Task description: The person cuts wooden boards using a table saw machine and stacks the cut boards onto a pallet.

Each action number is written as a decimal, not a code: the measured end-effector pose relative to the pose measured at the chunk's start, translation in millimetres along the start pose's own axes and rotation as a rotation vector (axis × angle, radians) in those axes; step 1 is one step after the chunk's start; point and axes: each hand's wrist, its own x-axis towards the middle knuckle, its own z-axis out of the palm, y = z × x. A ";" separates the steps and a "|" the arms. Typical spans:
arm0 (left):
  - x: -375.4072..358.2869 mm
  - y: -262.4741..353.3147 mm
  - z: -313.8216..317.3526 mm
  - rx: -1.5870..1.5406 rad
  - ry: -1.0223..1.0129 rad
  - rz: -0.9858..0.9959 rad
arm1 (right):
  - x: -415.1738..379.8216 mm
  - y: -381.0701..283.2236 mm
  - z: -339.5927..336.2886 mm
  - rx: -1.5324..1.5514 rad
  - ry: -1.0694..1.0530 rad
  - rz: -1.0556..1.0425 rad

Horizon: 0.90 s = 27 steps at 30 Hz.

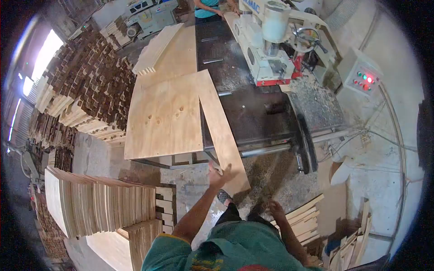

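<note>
A long pale board (219, 128) lies slantwise from the plywood table (165, 117) over the dark machine bed (248, 113), its near end jutting out past the edge. At the board's left edge, near that end, is my left hand (218, 176), with thumb and fingers apart and a shadow on the wood. Whether the palm bears the board from below cannot be made out. My right hand (275, 209) hangs low on the right, away from the board; its fingers look loosely curled and small, and nothing clear shows in them.
A white machine (271, 54) with a handwheel stands over the bed. Another person (208, 10) is at its far end. Wood stacks (86, 81) rise at left, with more boards (108, 203) at near left and loose strips (303, 219) at right. A control box (359, 72) is on the right.
</note>
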 end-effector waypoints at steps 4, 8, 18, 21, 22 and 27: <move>-18.3 -25.2 12.5 -0.629 -0.273 -0.066 | 12.1 -62.8 59.7 0.289 -0.176 -0.091; -69.2 -2.0 23.5 -0.383 -0.348 0.005 | -14.5 -69.8 45.2 -0.042 -0.173 -0.014; -123.1 30.9 155.0 -0.517 -0.393 0.265 | -93.6 -49.6 -52.1 0.132 0.074 -0.106; -135.0 42.4 192.2 -0.513 -0.419 0.312 | -114.9 -50.1 -67.7 0.230 0.169 -0.004; -139.7 46.9 199.9 -0.543 -0.446 0.304 | -119.3 -48.9 -72.7 0.236 0.174 -0.006; -156.5 71.0 225.3 -0.408 -0.501 0.354 | -134.3 -49.3 -96.4 0.298 0.255 -0.036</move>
